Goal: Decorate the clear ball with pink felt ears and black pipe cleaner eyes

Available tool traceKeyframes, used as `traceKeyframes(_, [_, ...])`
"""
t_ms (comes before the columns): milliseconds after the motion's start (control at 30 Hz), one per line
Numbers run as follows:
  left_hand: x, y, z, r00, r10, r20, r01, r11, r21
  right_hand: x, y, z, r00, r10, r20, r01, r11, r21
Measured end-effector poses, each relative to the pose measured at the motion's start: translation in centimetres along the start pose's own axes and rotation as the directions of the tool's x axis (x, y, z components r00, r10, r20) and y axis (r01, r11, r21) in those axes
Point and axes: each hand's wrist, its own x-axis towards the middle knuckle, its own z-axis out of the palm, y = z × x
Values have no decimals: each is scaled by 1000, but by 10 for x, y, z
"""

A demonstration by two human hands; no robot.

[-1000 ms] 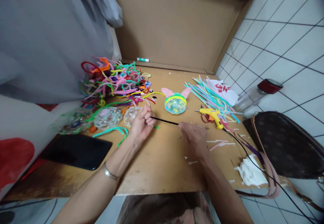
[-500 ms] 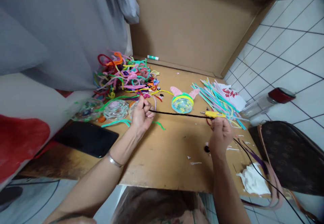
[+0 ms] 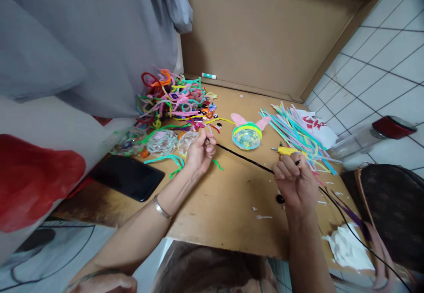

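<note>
A black pipe cleaner is stretched between my two hands above the table, slanting down to the right. My left hand pinches one end of it. Around the other end my right hand is closed, and a dark tip pokes out by the fingers. Beyond the pipe cleaner sits a small clear bowl-shaped piece with yellow, green and blue bands and two pink ears. A yellow glue gun lies just behind my right hand, partly covered by it.
Tangled coloured pipe cleaners are heaped at the back left; straight ones lie right. A black phone lies on the left. Also around are a glue stick, clear bottle, brown bag and crumpled white tissue.
My right hand has turned and dropped slightly, so the pipe cleaner now slopes instead of lying nearly level. The whole view has shifted a little, with things appearing farther right.
</note>
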Motion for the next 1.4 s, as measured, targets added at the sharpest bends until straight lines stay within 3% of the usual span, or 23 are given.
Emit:
traceKeyframes(100, [-2,-5,-3,976,195,93,-211,956,205,0,-10,-5,1000,-14,-23,15,1000,21])
traceKeyframes(167, [-7,-12,-5,914,324,245,-401,810,427,1,-14,-6,998,-49,-39,50,998,29])
traceKeyframes(200, [-11,-16,-6,873,329,361,-483,686,544,1,-14,-4,997,-57,-44,58,998,24])
traceKeyframes(267, [-17,-27,-8,790,226,569,-608,403,684,0,-11,0,998,-46,-46,46,999,-9])
traceKeyframes(333, [-19,-37,-13,738,119,664,-673,198,712,-2,-5,5,999,-44,-23,42,996,-83])
traceKeyframes(367, [-17,-40,-16,737,79,671,-675,139,725,-4,-2,5,998,-57,-4,56,989,-135])
traceKeyframes(433, [-8,-43,-23,774,69,629,-633,95,768,-6,1,3,993,-108,38,114,964,-241])
traceKeyframes(500, [7,-40,-31,819,122,561,-572,100,814,-8,2,-2,988,-143,54,153,937,-314])
traceKeyframes(567, [25,-33,-37,847,184,499,-528,169,832,-10,2,-8,989,-142,27,143,927,-347])
traceKeyframes(633, [39,-23,-43,856,258,448,-507,256,823,-12,0,-11,993,-120,-13,107,925,-365])
traceKeyframes(733, [50,-13,-47,865,328,381,-478,306,823,-15,-1,-13,998,-62,-19,50,923,-381])
traceKeyframes(867, [42,-9,-39,875,373,308,-449,386,806,-16,1,-5,988,146,59,-117,933,-341])
traceKeyframes(967, [20,-11,-18,860,393,326,-496,490,717,-14,10,4,916,391,86,-336,869,-364])
traceKeyframes(1033, [1,-15,1,879,330,344,-477,608,635,-10,16,7,874,473,110,-400,829,-390])
traceKeyframes(1100, [-18,-19,19,887,142,440,-389,743,545,-7,21,6,870,481,104,-408,823,-394])
traceKeyframes(1167, [-32,-24,32,831,-64,552,-274,817,507,-4,23,3,886,456,85,-394,837,-379])
traceKeyframes(1200, [-36,-27,36,810,-108,576,-237,838,491,-3,24,1,892,445,78,-389,845,-368])
traceKeyframes(1267, [-39,-33,38,800,-134,585,-191,867,461,-2,24,0,899,433,67,-386,855,-346])
traceKeyframes(1400, [-37,-43,27,841,-61,538,-239,849,471,-2,25,0,886,460,62,-414,844,-340])
